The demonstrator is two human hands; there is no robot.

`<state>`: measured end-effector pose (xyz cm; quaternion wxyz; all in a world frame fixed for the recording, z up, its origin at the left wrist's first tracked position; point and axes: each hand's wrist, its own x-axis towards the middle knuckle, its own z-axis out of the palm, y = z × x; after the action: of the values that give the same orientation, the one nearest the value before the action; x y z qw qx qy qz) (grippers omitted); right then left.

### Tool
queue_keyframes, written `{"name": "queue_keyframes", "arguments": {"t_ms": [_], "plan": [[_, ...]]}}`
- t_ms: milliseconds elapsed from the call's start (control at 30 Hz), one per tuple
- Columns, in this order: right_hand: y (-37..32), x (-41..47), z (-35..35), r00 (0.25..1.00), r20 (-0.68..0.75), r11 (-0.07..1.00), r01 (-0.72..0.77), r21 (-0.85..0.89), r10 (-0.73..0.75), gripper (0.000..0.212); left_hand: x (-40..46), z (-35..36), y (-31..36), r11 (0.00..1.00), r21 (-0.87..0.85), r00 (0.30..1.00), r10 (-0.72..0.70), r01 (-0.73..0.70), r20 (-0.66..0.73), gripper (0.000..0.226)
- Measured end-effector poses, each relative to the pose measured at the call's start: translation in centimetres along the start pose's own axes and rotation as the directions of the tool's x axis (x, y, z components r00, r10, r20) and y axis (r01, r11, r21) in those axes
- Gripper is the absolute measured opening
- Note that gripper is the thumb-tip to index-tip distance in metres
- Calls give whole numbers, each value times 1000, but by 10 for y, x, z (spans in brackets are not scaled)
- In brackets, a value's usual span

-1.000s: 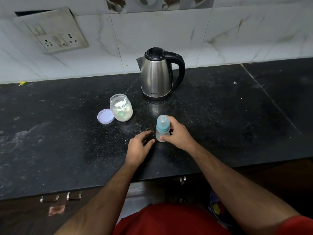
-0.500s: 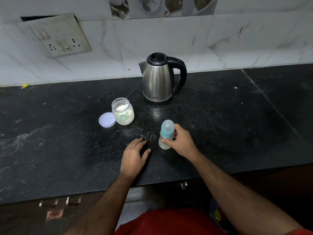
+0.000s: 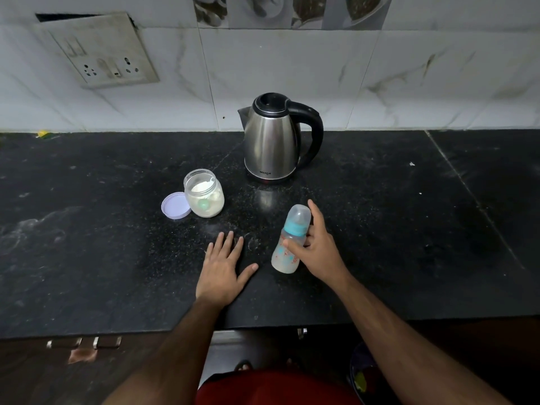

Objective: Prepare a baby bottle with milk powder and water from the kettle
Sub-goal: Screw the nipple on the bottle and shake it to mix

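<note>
A baby bottle (image 3: 287, 245) with a teal collar and a clear cap holds whitish liquid. My right hand (image 3: 317, 248) grips it from the right and holds it tilted, its cap leaning to the upper right. My left hand (image 3: 223, 268) lies flat and open on the black counter (image 3: 87, 244), just left of the bottle and apart from it. Behind stands a steel kettle (image 3: 271, 144) with a black handle, lid closed. An open jar of milk powder (image 3: 204, 194) with a green scoop inside stands to the kettle's front left. Its lilac lid (image 3: 175, 205) lies beside it.
A white tiled wall with a socket plate (image 3: 99, 51) rises behind the counter. The counter's front edge runs just below my wrists, with drawer handles (image 3: 83, 342) under it at the left. White powder dust is scattered on the counter near my left hand.
My left hand let go of the bottle's base, slid left and flattened on the counter. My right hand tilted the bottle and moved it slightly right.
</note>
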<state>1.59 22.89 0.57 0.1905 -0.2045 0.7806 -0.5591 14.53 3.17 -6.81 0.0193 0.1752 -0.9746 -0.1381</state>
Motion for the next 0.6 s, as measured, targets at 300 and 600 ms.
{"name": "queue_keyframes", "arguments": {"t_ms": [300,600], "plan": [[-5,2,-11,1000,-15,978,-4,208,8,87,3,5,-2,1000,15,1000,-21,21,-10,90],[-22,-9,-20,991,-30,891,-106,441,132,73,3,1,-3,1000,9,1000,-25,25,0,86]]}}
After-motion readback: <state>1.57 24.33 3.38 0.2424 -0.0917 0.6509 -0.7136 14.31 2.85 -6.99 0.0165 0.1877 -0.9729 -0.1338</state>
